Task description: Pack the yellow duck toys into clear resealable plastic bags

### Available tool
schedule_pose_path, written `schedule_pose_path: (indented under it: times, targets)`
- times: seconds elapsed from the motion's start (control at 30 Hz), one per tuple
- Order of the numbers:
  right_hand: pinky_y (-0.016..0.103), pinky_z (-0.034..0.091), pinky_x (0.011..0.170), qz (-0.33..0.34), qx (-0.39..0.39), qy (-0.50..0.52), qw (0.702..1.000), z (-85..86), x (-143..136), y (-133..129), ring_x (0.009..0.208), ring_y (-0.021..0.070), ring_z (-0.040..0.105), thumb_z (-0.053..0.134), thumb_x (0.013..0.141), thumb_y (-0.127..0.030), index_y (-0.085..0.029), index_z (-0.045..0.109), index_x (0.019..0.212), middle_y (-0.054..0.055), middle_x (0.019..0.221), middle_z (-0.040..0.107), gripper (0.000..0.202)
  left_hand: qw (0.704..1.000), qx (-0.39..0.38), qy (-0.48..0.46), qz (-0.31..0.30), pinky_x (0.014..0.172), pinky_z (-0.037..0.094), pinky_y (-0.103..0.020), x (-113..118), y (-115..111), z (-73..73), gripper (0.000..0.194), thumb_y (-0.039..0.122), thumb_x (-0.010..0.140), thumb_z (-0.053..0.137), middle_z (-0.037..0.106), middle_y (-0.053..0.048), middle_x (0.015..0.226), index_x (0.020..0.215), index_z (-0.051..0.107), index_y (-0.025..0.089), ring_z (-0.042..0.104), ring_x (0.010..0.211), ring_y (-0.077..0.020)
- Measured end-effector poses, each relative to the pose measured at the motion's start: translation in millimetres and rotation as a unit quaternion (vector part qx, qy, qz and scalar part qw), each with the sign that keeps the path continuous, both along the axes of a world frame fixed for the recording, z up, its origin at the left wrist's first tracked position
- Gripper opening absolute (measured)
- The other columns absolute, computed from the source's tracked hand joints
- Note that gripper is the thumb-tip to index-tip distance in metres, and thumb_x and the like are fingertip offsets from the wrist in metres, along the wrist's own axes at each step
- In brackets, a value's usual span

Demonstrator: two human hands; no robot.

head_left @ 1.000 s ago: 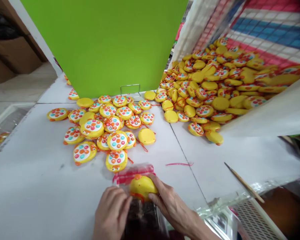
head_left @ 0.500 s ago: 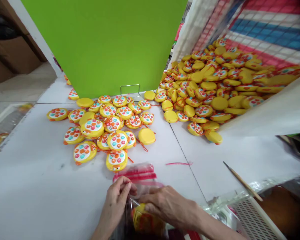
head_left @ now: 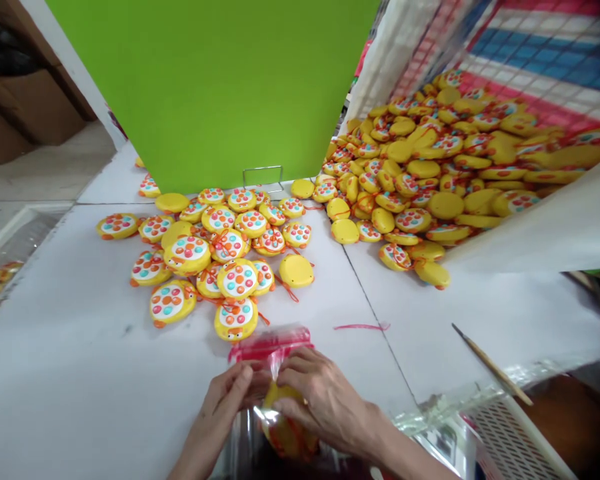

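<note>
At the table's near edge both hands are on a clear plastic bag (head_left: 276,367) with yellow toy pieces (head_left: 287,437) showing through it. My left hand (head_left: 230,390) closes on the bag's left side, thumb against fingers; its fingertips are partly hidden by the film. My right hand (head_left: 320,393) curls over the bag and a yellow piece from the right. Just beyond my fingers lies pink-striped clear film (head_left: 265,343), perhaps the bag's top or more bags. Farther up is a loose group of yellow animal-shaped toys (head_left: 237,279) with coloured dots and orange cords.
A large heap of the same toys (head_left: 410,167) fills the back right beside white sheeting (head_left: 530,237). An upright green board (head_left: 215,93) stands behind the group. A thin wooden-handled tool (head_left: 490,363) and a pink strip (head_left: 361,327) lie on the right; a white perforated basket (head_left: 515,433) is below.
My right hand has shifted up and its fingers now bunch the bag film. The yellow piece under it sits higher. My left hand has opened slightly wider along the bag's side.
</note>
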State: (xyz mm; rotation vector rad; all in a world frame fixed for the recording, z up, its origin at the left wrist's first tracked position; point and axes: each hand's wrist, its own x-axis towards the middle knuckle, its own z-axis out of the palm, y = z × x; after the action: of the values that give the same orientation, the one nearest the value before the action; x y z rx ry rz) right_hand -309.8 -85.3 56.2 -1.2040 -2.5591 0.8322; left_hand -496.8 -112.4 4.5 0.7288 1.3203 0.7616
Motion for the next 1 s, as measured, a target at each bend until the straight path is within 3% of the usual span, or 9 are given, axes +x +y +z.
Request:
schedule_pose_path:
  times: [0.1, 0.2, 0.37, 0.57, 0.73, 0.87, 1.0]
  targets:
    - [0.025, 0.044, 0.068, -0.01, 0.009, -0.01, 1.0, -17.3, -3, 0, 0.071, 0.0169, 0.059, 0.058, 0.085, -0.022, -0.016, 0.061, 0.08, 0.003, 0.078, 0.067, 0.008, 0.995, 0.056, -0.008, -0.082, 0.073, 0.049, -0.031, 2, 5, -0.6, 0.031, 0.041, 0.079, 0.058, 0.071, -0.008, 0.087, 0.095, 0.063, 0.015, 0.064, 0.082, -0.0221]
    - [0.022, 0.04, 0.055, -0.034, 0.0, 0.008, 0.999, -29.9, -7, 0, 0.057, 0.0139, 0.056, 0.058, 0.083, -0.017, -0.016, 0.061, 0.08, 0.0, 0.066, 0.064, 0.004, 0.993, 0.081, 0.023, -0.086, 0.064, 0.046, -0.027, 7, 8, -1.4, 0.024, 0.036, 0.08, 0.055, 0.068, -0.005, 0.075, 0.086, 0.063, 0.015, 0.062, 0.071, -0.0191]
    - [0.023, 0.04, 0.057, -0.072, 0.06, 0.025, 0.995, -29.5, -17, 4, 0.065, 0.0155, 0.059, 0.057, 0.084, -0.02, -0.016, 0.062, 0.083, 0.002, 0.074, 0.064, 0.006, 0.993, 0.086, 0.013, -0.082, 0.06, 0.043, -0.026, 13, 10, 2.9, 0.02, 0.034, 0.079, 0.053, 0.063, -0.002, 0.067, 0.081, 0.06, 0.016, 0.057, 0.064, -0.0167]
    - [0.025, 0.036, 0.056, -0.058, 0.104, -0.044, 0.992, -32.4, -26, 8, 0.062, 0.0156, 0.057, 0.054, 0.082, -0.012, -0.016, 0.059, 0.076, 0.002, 0.073, 0.065, 0.009, 0.977, 0.143, 0.11, -0.109, 0.061, 0.041, -0.028, 19, 17, 8.3, 0.02, 0.029, 0.076, 0.047, 0.062, -0.004, 0.067, 0.069, 0.06, 0.016, 0.055, 0.067, -0.0206]
    - [0.025, 0.036, 0.055, -0.063, 0.114, -0.031, 0.991, -34.3, -28, 12, 0.06, 0.0148, 0.056, 0.051, 0.08, -0.009, -0.016, 0.059, 0.071, 0.002, 0.07, 0.064, 0.013, 0.963, 0.176, 0.16, -0.124, 0.059, 0.042, -0.029, 24, 14, 12.9, 0.021, 0.027, 0.079, 0.045, 0.064, -0.005, 0.066, 0.069, 0.061, 0.018, 0.058, 0.063, -0.0216]
    - [0.02, 0.038, 0.059, -0.196, 0.061, -0.022, 0.978, -41.1, 8, 21, 0.061, 0.0112, 0.057, 0.048, 0.078, -0.011, -0.018, 0.06, 0.075, -0.001, 0.071, 0.064, 0.015, 0.981, 0.121, 0.097, -0.115, 0.07, 0.049, -0.032, 21, 6, 7.3, 0.023, 0.036, 0.084, 0.044, 0.069, -0.006, 0.079, 0.084, 0.06, 0.02, 0.066, 0.074, -0.0233]
    - [0.023, 0.038, 0.057, -0.352, 0.067, -0.106, 0.928, -53.1, 94, 24, 0.058, 0.0144, 0.056, 0.045, 0.081, -0.019, -0.018, 0.061, 0.075, 0.002, 0.067, 0.064, 0.017, 0.994, 0.056, 0.045, -0.078, 0.067, 0.053, -0.034, 14, 4, -4.3, 0.024, 0.045, 0.082, 0.048, 0.07, -0.007, 0.08, 0.078, 0.053, 0.022, 0.068, 0.072, -0.0236]
